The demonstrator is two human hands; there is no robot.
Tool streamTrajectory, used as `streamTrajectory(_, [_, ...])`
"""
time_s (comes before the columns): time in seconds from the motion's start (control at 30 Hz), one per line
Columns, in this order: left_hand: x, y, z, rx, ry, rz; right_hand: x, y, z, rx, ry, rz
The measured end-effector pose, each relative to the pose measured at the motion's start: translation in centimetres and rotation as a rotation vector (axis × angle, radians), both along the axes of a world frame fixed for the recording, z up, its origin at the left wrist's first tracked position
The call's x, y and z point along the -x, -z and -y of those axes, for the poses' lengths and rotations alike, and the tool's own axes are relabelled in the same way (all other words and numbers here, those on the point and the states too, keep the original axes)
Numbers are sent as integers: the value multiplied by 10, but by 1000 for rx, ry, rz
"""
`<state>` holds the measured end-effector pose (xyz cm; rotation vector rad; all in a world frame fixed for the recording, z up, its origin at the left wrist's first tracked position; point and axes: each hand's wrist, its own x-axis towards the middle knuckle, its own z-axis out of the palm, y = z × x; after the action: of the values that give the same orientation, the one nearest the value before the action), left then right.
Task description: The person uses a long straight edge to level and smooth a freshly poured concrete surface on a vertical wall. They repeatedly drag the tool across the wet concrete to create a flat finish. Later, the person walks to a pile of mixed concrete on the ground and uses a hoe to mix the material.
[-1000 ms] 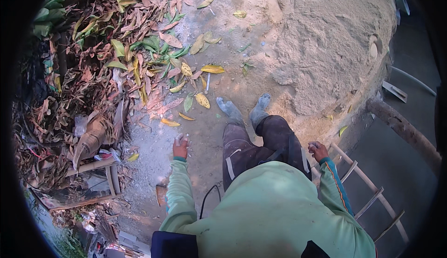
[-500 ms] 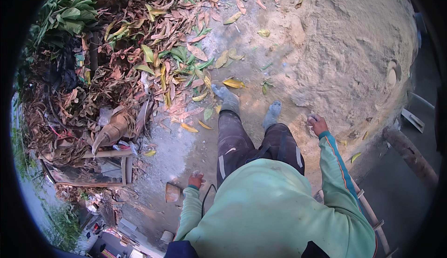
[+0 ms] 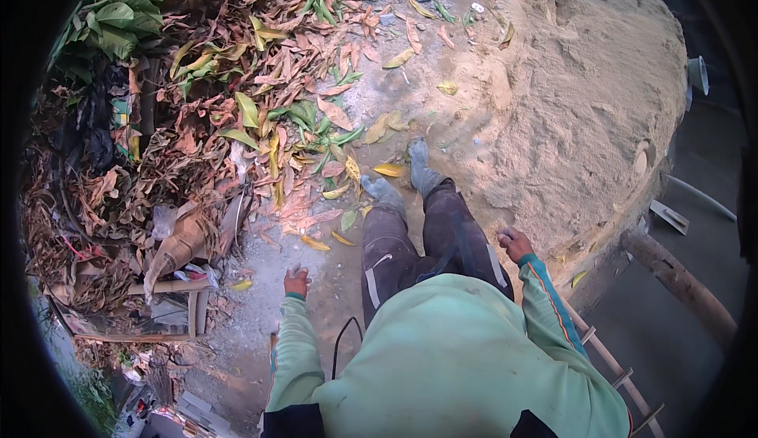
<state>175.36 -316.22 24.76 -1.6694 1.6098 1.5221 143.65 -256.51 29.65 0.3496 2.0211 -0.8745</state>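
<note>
My left hand (image 3: 297,281) hangs at my left side over the grey ground, its fingers loosely bent and apart, nothing visible in it. My right hand (image 3: 516,244) is out beside my right thigh, near the edge of a sand heap (image 3: 584,114). Its fingers are half curled and I see nothing between them. Neither hand touches anything. Below me are my legs in dark trousers, with grey-coated feet on the ground among fallen leaves (image 3: 388,169). My right foot is the farther forward.
On the left lies a big pile of dry leaves (image 3: 197,106) with a wooden frame (image 3: 193,312) at its near end. To the right, beyond the sand, are a log (image 3: 679,288), a flat pale piece (image 3: 669,216), a pale pipe (image 3: 703,195) and a bamboo ladder-like frame (image 3: 612,359).
My right foot has come forward past the left. My left hand has swung forward and left; my right hand has shifted slightly left and back. A small bucket near my left hand is now hidden.
</note>
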Motion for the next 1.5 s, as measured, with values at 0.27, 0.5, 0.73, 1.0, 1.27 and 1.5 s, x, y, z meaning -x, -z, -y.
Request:
streamTrajectory(0.27, [-52, 27, -69, -72, -203, -26, -37, 30, -62, -82, -431, 9])
streamTrajectory(0.5, [-112, 3, -163, -379, -67, 172, 119, 59, 37, -107, -168, -37])
streamTrajectory(0.73, [-65, 2, -130, -258, -248, 159, 161, -78, 196, 124, -302, -233])
streamTrajectory(1.0, [11, -16, -144, -117, -546, -142, 131, -40, 57, -246, -411, 140])
streamTrajectory(1.27, [-10, -57, -237, -117, -697, 190, 208, -7, 86, -152, -262, 300])
streamTrajectory(1.5, [155, -117, -172, 164, -748, -180, 300, 32, 40, -28, -749, 45])
